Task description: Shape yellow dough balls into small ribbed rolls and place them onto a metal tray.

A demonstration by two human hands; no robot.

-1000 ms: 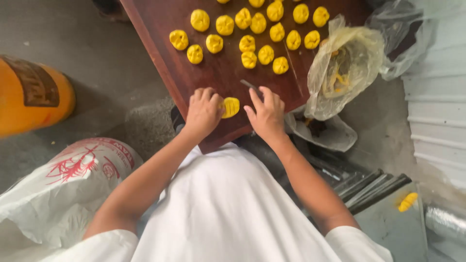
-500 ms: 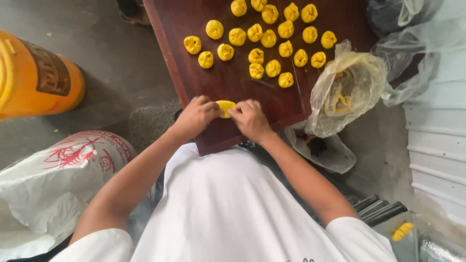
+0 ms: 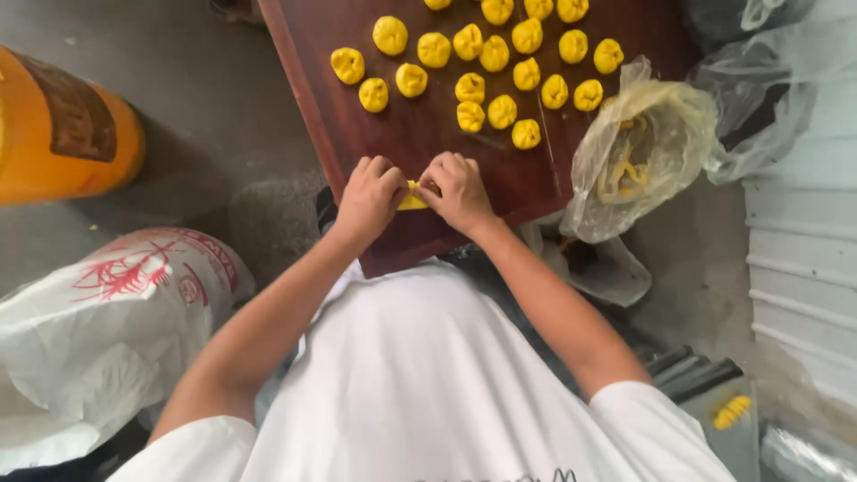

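Left hand (image 3: 368, 198): fingers curled, pinching the left edge of a yellow dough piece (image 3: 412, 197). Closed on the piece.

Right hand (image 3: 457, 192): fingers bent, pinching the right edge of the same piece. Closed on the piece; the two hands are nearly touching.

Yellow dough piece: held between both hands just above the near end of the board (image 3: 402, 134), mostly hidden by the fingers; only a small flat wedge shows.

Board: dark reddish-brown wood, lying aslant, its near corner toward the person's body.

Finished dumplings (image 3: 486, 55): many small folded yellow pieces, laid in loose rows on the far half of the board, well apart from the hands.

Clear plastic bag (image 3: 638, 152): crumpled, at the right edge of the board, with yellow contents inside that cannot be made out.

White sack (image 3: 98, 330): red print, on the ground to the person's left.

Orange container (image 3: 62, 134): on the ground at far left, lying on its side.
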